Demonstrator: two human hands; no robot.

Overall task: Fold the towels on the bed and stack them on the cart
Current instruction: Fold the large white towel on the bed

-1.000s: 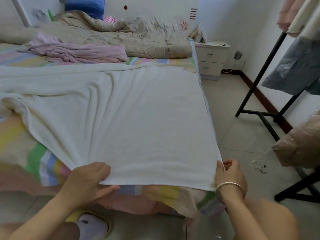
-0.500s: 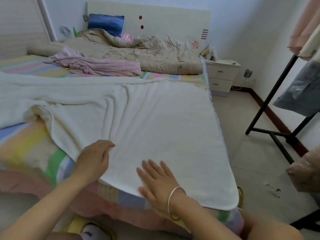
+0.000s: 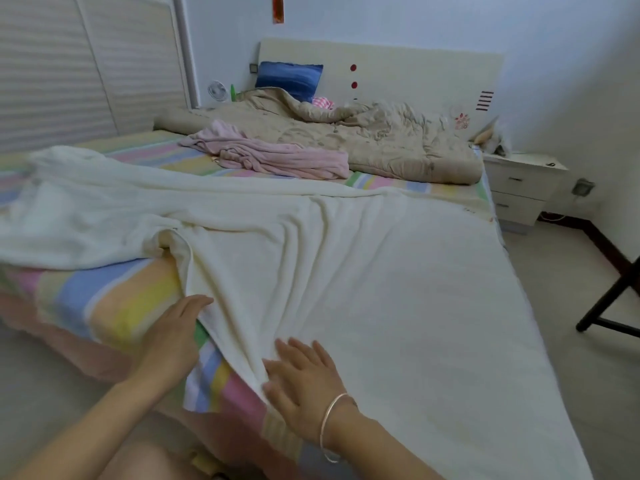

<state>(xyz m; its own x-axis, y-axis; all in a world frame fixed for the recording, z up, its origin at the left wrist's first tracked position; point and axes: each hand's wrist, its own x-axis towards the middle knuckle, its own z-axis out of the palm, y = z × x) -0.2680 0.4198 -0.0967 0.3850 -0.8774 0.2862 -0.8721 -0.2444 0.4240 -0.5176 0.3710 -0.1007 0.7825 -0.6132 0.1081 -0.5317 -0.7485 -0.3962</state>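
Pinches no corners any more, as a second ago: now lays both hands flat, further to the left. Presses down with the right hand [image 3: 304, 375] on the big white towel [image 3: 398, 289], fingers straight and spread, gripping nothing. Reaches the towel's left edge with the fingertips of the left hand [image 3: 176, 334], fingers straight too, over the striped sheet [image 3: 104, 296] of the bed [image 3: 450, 192], holding nothing. Shows soft ridges in the cloth above the two hands, more bunched than before.

Lies spread wide over the near part of the bed, one long side along the bed's right edge, the far left part still in a heap. Looks soft, floppy and thick. Seems big more than heavy, fine for two hands. Bends anywhere and keeps no shape alone. Does not look slippery; likely clings a little to the sheet. Cannot break.

Best to smooth the ridges first. Then pinch two corners, or two spots along one edge, one in each hand, and lift that edge over to meet the other side. Better not to grab the middle: sags and wrinkles that way.

Waits further back: pink towel [image 3: 273, 154], crumpled, just beside the tan quilt [image 3: 381, 143]. No cart to be seen.
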